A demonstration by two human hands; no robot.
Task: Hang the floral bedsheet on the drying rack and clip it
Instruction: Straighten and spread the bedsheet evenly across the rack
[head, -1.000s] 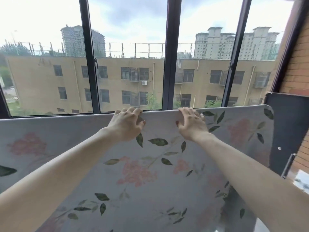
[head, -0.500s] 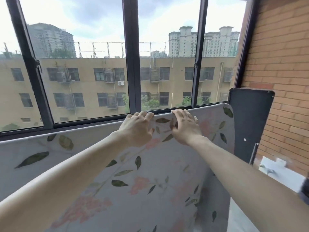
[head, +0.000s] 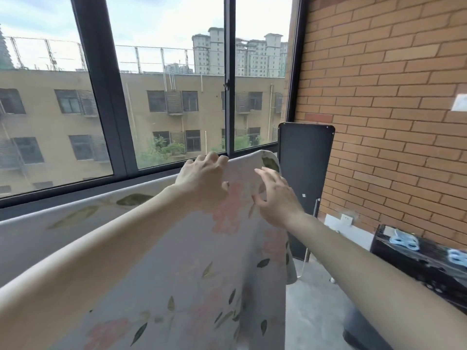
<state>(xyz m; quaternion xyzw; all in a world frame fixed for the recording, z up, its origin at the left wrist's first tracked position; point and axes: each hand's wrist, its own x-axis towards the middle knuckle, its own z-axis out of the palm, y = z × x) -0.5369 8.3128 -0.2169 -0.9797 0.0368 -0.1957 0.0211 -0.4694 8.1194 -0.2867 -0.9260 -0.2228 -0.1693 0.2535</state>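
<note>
I was watching through the head camera. The floral bedsheet [head: 177, 261] was draped over a top line that I took for the drying rack's bar, though the bar itself was hidden under the cloth. It filled the view from 9 o'clock to the centre and hung down toward 6 o'clock, with its right end near the dark panel [head: 304, 173] at 2 o'clock.

Compared with a second before, both hands had travelled along the top edge to the sheet's right end, and the view had turned with them toward the brick wall [head: 379, 97]. The left hand [head: 204, 183] had its fingers curled over the top edge, so its grip was closed on the cloth. The right hand [head: 275, 198] had come off the edge: its fingers were spread and relaxed, hovering just beside the cloth, holding nothing.

I judged that the spreading was nearly done, because the top edge looked straight and smooth up to the corner. No clip was on the sheet yet. On a dark box [head: 417, 258] at 4 o'clock lay some pale blue things [head: 404, 242], perhaps clips, but they were too blurred to be sure. The free right hand could go for them next.
</note>
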